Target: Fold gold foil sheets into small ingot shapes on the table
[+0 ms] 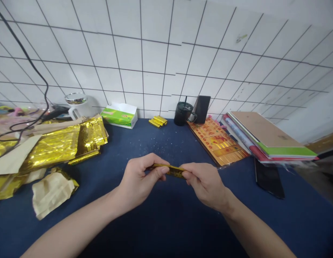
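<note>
Between my two hands is a narrow folded strip of gold foil paper (175,171), held roughly level above the dark blue tabletop. My left hand (142,175) pinches its left end between thumb and fingers. The right end sits in the pinch of my right hand (205,182); both ends are partly hidden by the fingers. Farther back, near the wall, lies a small group of folded gold strips (158,121). Gold foil paper sheets (55,143) are piled at the left, with a crumpled tan-backed piece (53,193) in front of them.
Along the wall stand a white mug (79,107), a green tissue box (119,116), a dark cup with a straw (182,114) and a propped phone (203,109). To the right are orange printed packs (217,139), stacked folders (268,132) and a black phone (268,179). A cable (34,66) hangs at left.
</note>
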The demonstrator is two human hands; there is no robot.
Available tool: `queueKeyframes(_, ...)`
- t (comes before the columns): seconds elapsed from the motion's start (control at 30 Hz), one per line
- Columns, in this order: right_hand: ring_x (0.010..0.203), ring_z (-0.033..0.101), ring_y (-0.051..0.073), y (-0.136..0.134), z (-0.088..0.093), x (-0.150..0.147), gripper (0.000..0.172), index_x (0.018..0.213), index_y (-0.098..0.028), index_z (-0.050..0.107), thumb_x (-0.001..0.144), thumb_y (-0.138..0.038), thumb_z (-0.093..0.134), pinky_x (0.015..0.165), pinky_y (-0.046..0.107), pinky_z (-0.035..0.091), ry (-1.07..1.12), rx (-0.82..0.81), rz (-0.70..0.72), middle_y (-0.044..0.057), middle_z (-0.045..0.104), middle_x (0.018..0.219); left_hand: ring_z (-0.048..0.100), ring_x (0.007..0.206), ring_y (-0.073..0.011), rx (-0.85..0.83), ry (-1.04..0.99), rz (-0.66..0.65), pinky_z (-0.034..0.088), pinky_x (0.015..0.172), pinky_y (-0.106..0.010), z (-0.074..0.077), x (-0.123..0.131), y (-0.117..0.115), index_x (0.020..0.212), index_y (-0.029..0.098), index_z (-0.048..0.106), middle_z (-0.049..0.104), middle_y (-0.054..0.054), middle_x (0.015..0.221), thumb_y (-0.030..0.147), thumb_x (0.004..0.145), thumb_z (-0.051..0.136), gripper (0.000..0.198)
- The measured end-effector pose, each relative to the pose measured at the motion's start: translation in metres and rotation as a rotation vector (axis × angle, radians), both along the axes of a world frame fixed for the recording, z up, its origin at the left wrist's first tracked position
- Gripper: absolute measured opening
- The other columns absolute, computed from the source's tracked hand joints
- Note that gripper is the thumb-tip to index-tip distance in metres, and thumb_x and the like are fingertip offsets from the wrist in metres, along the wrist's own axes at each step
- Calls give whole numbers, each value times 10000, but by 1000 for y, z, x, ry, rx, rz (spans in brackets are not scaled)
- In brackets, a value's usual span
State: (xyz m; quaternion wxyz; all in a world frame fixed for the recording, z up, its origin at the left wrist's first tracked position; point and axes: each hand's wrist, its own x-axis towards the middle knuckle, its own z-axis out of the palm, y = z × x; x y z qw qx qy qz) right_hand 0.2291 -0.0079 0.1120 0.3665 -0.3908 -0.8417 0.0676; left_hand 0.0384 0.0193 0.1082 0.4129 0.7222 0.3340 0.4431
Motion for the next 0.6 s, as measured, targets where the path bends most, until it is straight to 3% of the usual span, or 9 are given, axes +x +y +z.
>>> queueKeyframes(0.17, 445, 471, 69, 5, -10, -1, 239, 770, -168, 554, 900, -248, 371, 466, 188, 344, 62, -118, -35, -51, 496, 515, 571, 482, -90, -114, -42, -39, 470, 485, -188, -6, 2, 12, 763, 137, 583, 603, 6, 535, 291, 824, 505, 183)
queueKeyframes(0.33, 443, 462, 69, 19, -42, -3, 258, 747, -165, 561, 892, -277, 380, 479, 181, 354, 159, -431, -167, -63, 479, 486, 532, 446, -78, -261, 89, -116, 430, 460, -179, -30, 7, 48, 749, 128, 537, 557, 21, 514, 306, 812, 474, 200)
queueKeyframes(0.43, 478, 469, 73, 26, -58, -4, 271, 710, -168, 571, 881, -260, 382, 492, 186, 343, -42, -538, -234, -56, 492, 514, 521, 473, -71, -287, 289, -224, 413, 462, -168, -47, 7, 71, 724, 126, 529, 549, 17, 560, 297, 800, 461, 199)
queueKeyframes(0.6, 597, 548, 105, 29, -76, -8, 248, 734, -187, 602, 860, -254, 398, 555, 211, 343, -288, -579, -298, -20, 600, 644, 456, 447, -65, -304, 414, -300, 379, 419, -161, -63, 8, 93, 681, 116, 597, 499, 30, 517, 252, 726, 540, 154)
